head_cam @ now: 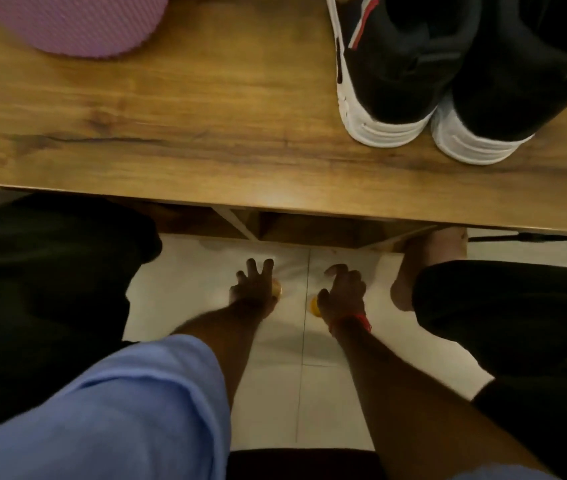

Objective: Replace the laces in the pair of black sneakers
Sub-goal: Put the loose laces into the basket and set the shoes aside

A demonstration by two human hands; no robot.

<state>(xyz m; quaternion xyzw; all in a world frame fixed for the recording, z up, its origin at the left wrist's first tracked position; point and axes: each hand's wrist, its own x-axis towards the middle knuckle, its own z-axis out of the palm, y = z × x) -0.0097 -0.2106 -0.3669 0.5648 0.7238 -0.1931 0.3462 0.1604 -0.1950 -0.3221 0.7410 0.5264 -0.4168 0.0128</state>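
1. The two sneakers (448,74) stand side by side on the desk (171,133), heels toward the person. Their lace area is out of view, so I cannot tell how much lacing is done.
2. Both hands are down below the desk edge, near the floor (292,375), well apart from the sneakers.
3. The left hand (254,289) has spread fingers; a small yellow thing (278,289) is just beside it.
4. The right hand (342,292) is loosely curled beside another yellow thing (314,304); whether it holds it, I cannot tell.

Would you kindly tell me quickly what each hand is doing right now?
Left hand: open, fingers spread, low over the floor beside a small yellow object.
Right hand: fingers curled; whether it grips the other yellow thing cannot be told.
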